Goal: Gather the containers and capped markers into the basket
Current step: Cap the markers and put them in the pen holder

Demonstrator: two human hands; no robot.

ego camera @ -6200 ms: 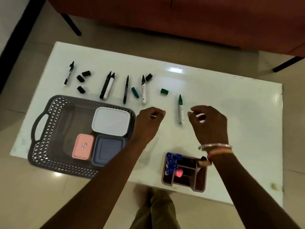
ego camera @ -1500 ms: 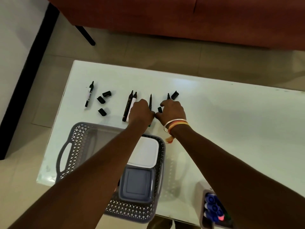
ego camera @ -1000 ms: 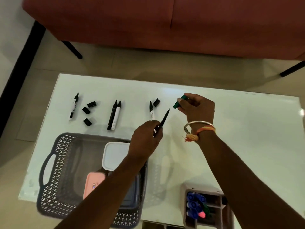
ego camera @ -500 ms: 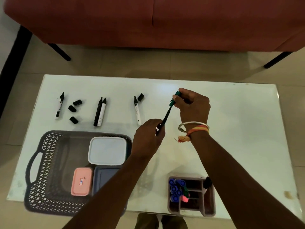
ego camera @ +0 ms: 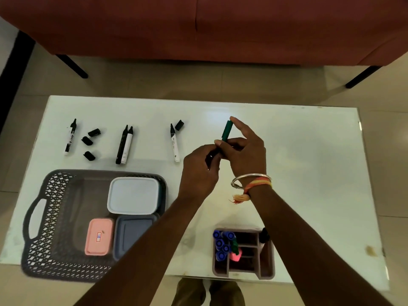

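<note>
left hand [ego camera: 198,171] | right hand [ego camera: 245,156] | both hold green marker [ego camera: 226,132] — apparently capped

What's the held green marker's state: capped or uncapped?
Capped: green cap sits over the marker tip; right hand pinches it, left hand grips the barrel. Fully seated: cannot tell.

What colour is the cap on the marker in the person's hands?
Green; the head view shows the cap clearly.

**Colours and Patterns Recorded**

A green-capped marker [ego camera: 226,131] is held between the left hand [ego camera: 198,171] and the right hand [ego camera: 245,155]. Left of them, a grey lattice-patterned basket [ego camera: 55,217] is filled with a white container [ego camera: 133,195], a pink container [ego camera: 99,236] and a blue-grey container [ego camera: 132,230].
</note>
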